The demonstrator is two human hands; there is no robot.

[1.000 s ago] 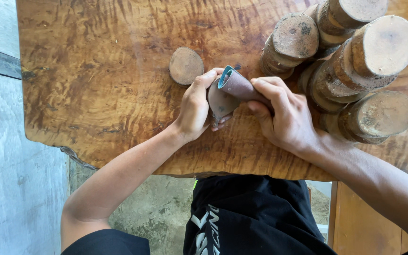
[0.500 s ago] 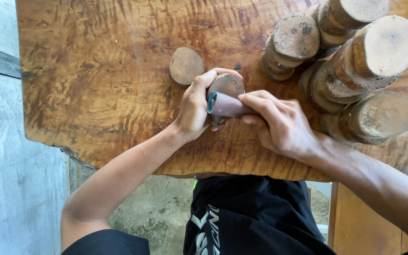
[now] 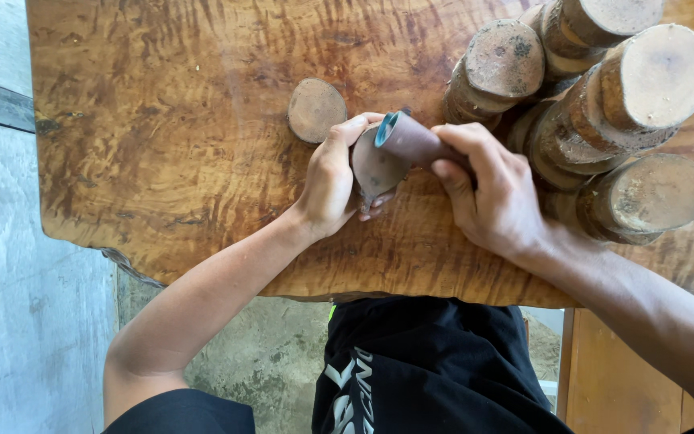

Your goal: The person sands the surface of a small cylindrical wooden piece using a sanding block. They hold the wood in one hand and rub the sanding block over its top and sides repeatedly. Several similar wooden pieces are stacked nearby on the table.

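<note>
L hand (image 3: 332, 181) grips a small wood disc (image 3: 373, 167) on edge, thumb up along its left rim, fingers wrapped behind & under; fingertips (image 3: 379, 206) poke out below the disc. Disc stands tilted on the wood slab table (image 3: 162, 120), roughly mid-slab, near the front edge. R hand (image 3: 496, 193) is clamped on a rolled piece of sandpaper (image 3: 411, 138), brown outside w/ a teal-blue inner face showing at the open end. Roll lies across the disc's top edge, touching it, open end pointing left toward the L thumb.

A 2nd disc (image 3: 316, 108) lies flat on the slab just above-left of the L hand, close to the thumb tip but apart from it.

Right of the hands, a cluster of short log rounds (image 3: 596, 96) is piled up, cut faces toward the camera; at least 5 visible, bark still on sides. R hand's knuckles sit just beside the nearest round; can't tell if touching.

Below the slab edge: person's black shirt (image 3: 419, 370), concrete floor (image 3: 26, 321) at left.
</note>
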